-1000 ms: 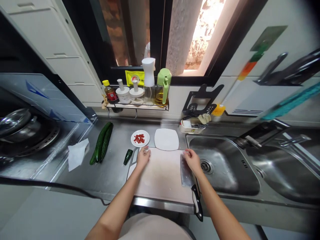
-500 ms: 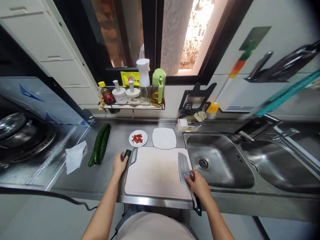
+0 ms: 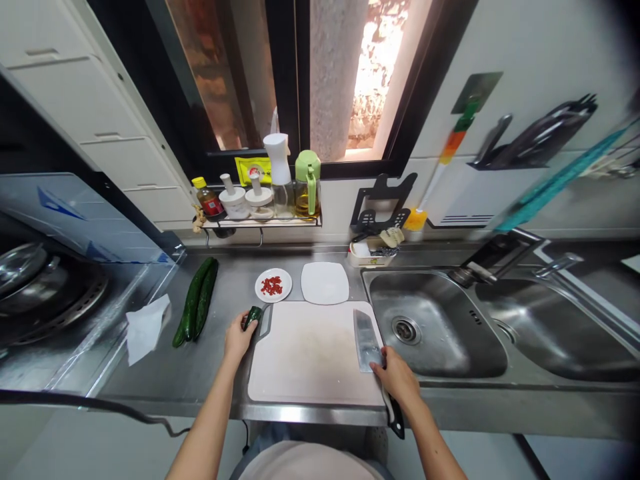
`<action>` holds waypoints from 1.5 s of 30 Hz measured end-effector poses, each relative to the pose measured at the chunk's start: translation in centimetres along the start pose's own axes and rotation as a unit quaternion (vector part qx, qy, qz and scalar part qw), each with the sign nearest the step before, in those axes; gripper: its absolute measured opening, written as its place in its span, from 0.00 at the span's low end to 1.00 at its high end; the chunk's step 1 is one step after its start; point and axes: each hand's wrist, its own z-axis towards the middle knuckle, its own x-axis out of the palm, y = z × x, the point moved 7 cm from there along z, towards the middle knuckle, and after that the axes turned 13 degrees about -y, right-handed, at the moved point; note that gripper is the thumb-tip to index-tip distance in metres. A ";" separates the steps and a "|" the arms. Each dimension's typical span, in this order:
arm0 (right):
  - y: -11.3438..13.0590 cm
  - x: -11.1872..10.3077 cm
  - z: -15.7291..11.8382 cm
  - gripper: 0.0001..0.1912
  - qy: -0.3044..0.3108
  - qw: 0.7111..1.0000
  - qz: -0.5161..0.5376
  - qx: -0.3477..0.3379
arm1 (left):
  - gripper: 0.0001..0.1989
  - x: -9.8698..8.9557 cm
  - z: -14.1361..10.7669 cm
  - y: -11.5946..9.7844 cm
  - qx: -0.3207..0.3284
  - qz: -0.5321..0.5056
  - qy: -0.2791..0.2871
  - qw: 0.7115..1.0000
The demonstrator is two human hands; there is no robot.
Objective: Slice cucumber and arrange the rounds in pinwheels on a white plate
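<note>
My left hand (image 3: 238,340) is closed around a short dark green cucumber piece (image 3: 254,313), just left of the cutting board's grey handle. The pale cutting board (image 3: 310,360) lies near the counter's front edge. On its right side rests a cleaver (image 3: 367,337), blade flat and black handle sticking out past the front edge. My right hand (image 3: 399,377) grips the cleaver where blade meets handle, with thumb and fingers on the metal. Behind the board, a small white plate (image 3: 285,293) bears chopped red pieces (image 3: 271,286), and a square white plate (image 3: 325,283) stands beside it.
Whole cucumbers (image 3: 196,300) and a white paper towel (image 3: 146,327) lie at the left. A double sink (image 3: 435,327) adjoins the board on the right. A rack of bottles (image 3: 265,223) hangs under the window. A pot (image 3: 35,280) sits on the stove at far left.
The head view has shifted slightly, so the counter appears a little lower and further left. Both hands keep their places on the cucumber piece and the cleaver.
</note>
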 end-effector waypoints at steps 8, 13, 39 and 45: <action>0.3 -0.3 -0.3 0.14 0.012 1.000 -0.008 0.020 | 0.22 4.0 -6.8 -5.9 0.082 -0.163 0.148 0.972; 0.1 0.0 -0.2 0.15 0.011 1.000 0.000 0.027 | 0.19 5.1 -9.8 -8.7 0.163 -0.114 0.189 0.962; 0.1 1.0 1.1 0.07 -0.008 0.991 0.135 0.022 | 0.16 6.4 -12.6 -10.7 0.326 -0.122 0.107 0.931; 0.4 0.2 0.9 0.15 -0.059 0.972 0.219 0.066 | 0.14 5.9 -12.3 -10.2 0.321 -0.133 0.103 0.932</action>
